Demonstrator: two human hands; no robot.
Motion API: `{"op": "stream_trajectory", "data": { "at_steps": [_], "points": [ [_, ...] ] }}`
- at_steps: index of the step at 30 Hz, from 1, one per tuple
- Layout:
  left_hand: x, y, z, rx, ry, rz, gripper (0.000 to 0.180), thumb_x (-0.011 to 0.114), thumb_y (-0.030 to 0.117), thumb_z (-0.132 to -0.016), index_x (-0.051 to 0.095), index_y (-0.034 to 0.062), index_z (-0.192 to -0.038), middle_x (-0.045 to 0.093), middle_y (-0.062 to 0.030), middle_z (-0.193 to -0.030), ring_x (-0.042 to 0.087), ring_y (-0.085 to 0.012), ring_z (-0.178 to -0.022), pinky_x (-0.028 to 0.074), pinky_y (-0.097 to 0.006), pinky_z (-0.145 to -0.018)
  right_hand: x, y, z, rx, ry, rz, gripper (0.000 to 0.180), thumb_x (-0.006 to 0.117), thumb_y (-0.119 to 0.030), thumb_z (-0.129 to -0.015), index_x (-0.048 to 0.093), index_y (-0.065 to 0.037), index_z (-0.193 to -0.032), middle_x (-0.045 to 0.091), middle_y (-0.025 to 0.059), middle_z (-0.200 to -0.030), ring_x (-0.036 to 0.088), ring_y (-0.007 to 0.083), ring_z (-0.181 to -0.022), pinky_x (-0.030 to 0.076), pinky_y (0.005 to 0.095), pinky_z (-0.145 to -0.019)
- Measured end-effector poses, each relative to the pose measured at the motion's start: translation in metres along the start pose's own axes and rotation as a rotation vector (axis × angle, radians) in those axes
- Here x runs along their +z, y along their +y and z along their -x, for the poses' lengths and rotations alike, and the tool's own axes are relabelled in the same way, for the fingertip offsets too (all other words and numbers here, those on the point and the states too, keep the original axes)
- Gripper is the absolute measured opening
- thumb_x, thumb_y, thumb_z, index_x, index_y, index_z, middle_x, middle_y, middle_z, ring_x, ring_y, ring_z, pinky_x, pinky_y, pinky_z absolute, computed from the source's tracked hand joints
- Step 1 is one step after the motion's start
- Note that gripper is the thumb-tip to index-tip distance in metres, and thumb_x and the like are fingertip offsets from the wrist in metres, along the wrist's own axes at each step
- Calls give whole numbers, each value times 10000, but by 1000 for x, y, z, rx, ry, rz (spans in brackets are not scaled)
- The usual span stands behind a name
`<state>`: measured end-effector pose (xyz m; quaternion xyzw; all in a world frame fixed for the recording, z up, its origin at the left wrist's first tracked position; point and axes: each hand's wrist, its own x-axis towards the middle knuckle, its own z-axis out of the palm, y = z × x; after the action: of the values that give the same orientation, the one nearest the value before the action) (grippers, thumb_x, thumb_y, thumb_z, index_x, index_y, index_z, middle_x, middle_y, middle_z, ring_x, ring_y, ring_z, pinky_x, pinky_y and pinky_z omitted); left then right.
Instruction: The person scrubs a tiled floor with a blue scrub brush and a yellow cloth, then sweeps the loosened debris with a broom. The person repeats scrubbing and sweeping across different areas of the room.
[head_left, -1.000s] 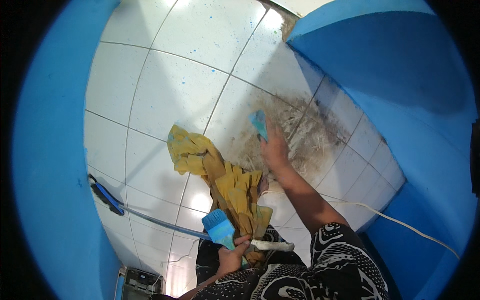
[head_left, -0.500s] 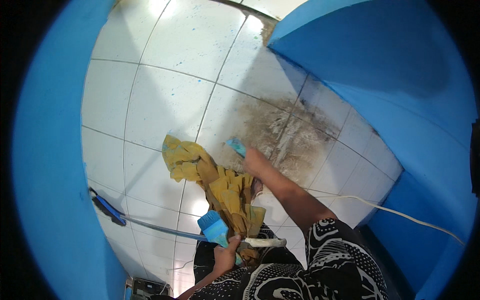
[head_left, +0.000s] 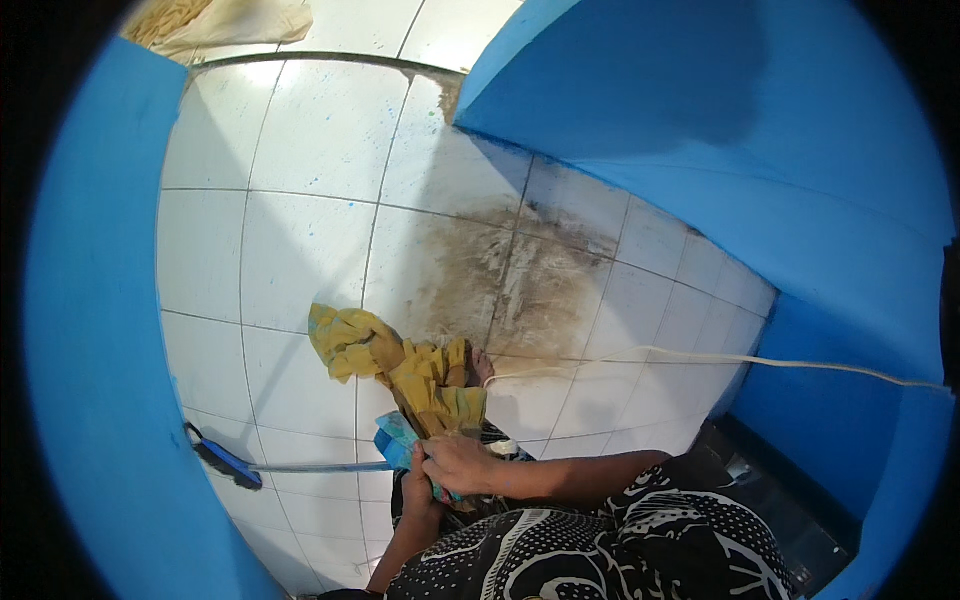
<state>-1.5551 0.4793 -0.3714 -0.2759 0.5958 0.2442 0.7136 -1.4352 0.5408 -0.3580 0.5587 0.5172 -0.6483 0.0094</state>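
Note:
My two hands meet close to my body, low in the view. My left hand grips a blue scrubbing pad. My right hand is closed over the same spot, and a bit of the light-blue pad it holds shows under its fingers. Both hands touch the lower end of a crumpled yellow cloth that lies on the white floor tiles. Beyond the cloth, a brown dirty patch spreads over a few tiles.
Blue walls close in on the right and the left. A blue-headed brush with a thin handle lies on the tiles at the left. A white cord runs from the cloth to the right. A tan cloth lies at the top.
My right hand has drawn back from the dirty patch to my left hand, bringing its small light-blue pad along. The view has tilted up, showing more floor.

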Motion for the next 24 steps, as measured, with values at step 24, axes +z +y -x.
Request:
{"op": "stream_trajectory", "data": {
  "at_steps": [24],
  "points": [
    [-59,39,159,263,124,-157,207,577,206,-799,589,9,-865,614,-84,-722,580,-192,-531,465,-301,-455,-29,-15,39,-126,-507,379,690,436,-617,-812,629,33,-943,621,251,-932,598,378,-905,447,448,-808]
  ]
}}
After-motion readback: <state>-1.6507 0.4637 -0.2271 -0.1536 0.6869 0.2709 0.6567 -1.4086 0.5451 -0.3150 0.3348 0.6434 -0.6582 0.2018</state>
